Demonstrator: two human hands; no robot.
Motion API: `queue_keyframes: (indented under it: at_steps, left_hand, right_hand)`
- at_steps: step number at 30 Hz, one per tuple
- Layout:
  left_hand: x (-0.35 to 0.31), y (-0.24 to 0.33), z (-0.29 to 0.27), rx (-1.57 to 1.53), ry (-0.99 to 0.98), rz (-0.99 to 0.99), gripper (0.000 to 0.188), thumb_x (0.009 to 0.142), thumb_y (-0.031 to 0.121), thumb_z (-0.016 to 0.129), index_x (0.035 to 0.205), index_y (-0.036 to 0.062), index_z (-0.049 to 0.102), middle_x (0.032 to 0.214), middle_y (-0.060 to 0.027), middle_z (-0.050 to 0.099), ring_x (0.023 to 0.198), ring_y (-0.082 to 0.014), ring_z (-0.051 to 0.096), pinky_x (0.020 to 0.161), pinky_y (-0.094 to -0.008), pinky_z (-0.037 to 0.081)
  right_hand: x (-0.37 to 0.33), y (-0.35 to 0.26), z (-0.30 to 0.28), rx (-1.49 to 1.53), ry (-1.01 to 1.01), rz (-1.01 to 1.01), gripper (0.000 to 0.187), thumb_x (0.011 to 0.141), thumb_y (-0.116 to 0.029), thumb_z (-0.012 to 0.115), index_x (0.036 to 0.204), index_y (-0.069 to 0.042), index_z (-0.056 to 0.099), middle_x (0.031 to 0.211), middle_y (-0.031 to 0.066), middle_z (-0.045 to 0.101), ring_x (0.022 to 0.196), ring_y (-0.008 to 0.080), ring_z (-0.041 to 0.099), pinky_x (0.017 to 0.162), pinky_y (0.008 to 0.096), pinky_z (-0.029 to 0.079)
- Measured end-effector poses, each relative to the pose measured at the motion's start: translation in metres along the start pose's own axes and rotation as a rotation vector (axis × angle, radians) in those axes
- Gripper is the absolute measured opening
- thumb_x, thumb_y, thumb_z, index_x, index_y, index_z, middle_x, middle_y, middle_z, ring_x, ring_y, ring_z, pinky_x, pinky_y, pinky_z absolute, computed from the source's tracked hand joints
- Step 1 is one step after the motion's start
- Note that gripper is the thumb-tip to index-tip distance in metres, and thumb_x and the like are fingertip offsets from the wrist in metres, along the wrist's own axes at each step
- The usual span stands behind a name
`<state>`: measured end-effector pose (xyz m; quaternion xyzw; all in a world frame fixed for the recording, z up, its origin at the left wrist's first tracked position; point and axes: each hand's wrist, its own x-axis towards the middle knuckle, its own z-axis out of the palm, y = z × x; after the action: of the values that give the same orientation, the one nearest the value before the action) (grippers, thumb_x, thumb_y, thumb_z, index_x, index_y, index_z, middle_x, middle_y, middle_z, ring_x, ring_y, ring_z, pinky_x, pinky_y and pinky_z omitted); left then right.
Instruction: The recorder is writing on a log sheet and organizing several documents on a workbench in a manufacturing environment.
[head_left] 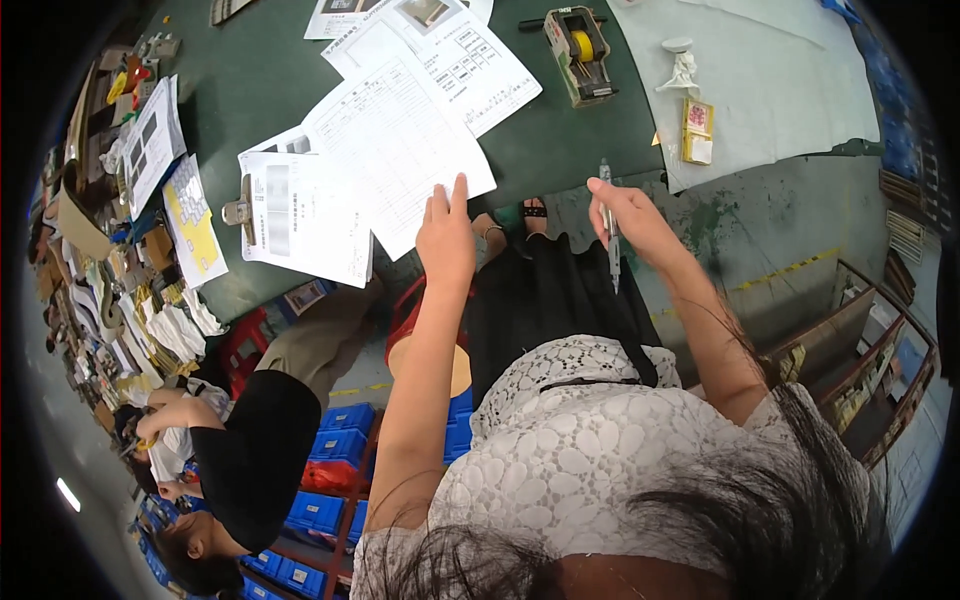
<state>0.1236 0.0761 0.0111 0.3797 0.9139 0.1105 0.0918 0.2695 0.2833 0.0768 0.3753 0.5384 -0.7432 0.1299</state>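
Note:
My left hand rests with its fingers stretched out on the lower edge of a printed form, a white sheet with a ruled table. Off the table's front edge, my right hand is closed around a clear pen, which points down toward my body. Under and beside the form lie more printed sheets. To the left, a clipboard's metal clip holds a stack of papers that the form partly overlaps.
A tape dispenser with yellow tape stands at the far side of the green table. On a white sheet at right lie a small yellow box and a white crumpled item. A co-worker in black sits at left, near blue bins.

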Motion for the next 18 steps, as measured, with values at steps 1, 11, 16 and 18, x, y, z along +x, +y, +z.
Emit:
queue_keyframes:
  at_steps: [1, 11, 16, 18]
  left_hand:
    - [0.002, 0.005, 0.002, -0.011, 0.011, 0.005, 0.051, 0.076, 0.002, 0.054, 0.126, 0.0113, 0.049, 0.116, -0.0251, 0.054, 0.102, -0.0373, 0.057, 0.079, -0.0410, 0.050]
    - [-0.014, 0.023, -0.011, -0.492, -0.212, 0.024, 0.051, 0.082, 0.013, 0.058, 0.129, 0.0007, 0.042, 0.128, -0.0264, 0.043, 0.116, -0.0418, 0.044, 0.094, -0.0434, 0.041]
    - [0.014, -0.047, -0.010, -0.108, 0.153, -0.009, 0.052, 0.082, 0.011, 0.057, 0.130, -0.0015, 0.040, 0.135, -0.0198, 0.039, 0.127, -0.0380, 0.035, 0.104, -0.0438, 0.030]
    - [0.027, -0.068, -0.011, -0.079, 0.181, -0.007, 0.053, 0.083, 0.013, 0.057, 0.130, -0.0012, 0.040, 0.136, -0.0188, 0.039, 0.128, -0.0370, 0.035, 0.105, -0.0437, 0.030]
  right_hand:
    - [0.003, 0.006, 0.003, 0.011, -0.001, -0.002, 0.054, 0.094, -0.045, 0.040, 0.059, -0.006, 0.053, 0.050, 0.0016, 0.047, 0.044, 0.0118, 0.046, 0.049, 0.0235, 0.038]
    - [0.023, -0.005, 0.036, 0.550, -0.116, -0.037, 0.031, 0.096, -0.035, 0.041, 0.095, -0.006, 0.053, 0.068, 0.0058, 0.057, 0.056, 0.0115, 0.050, 0.057, 0.0229, 0.042]
    - [0.059, -0.009, 0.039, 0.468, -0.178, -0.184, 0.024, 0.094, -0.024, 0.049, 0.104, -0.003, 0.053, 0.080, 0.0090, 0.062, 0.061, 0.0106, 0.053, 0.054, 0.0222, 0.043]
    - [0.064, -0.037, 0.059, 0.457, -0.167, -0.168, 0.030, 0.093, -0.024, 0.049, 0.112, -0.001, 0.051, 0.085, 0.0115, 0.063, 0.066, 0.0105, 0.056, 0.051, 0.0227, 0.044]
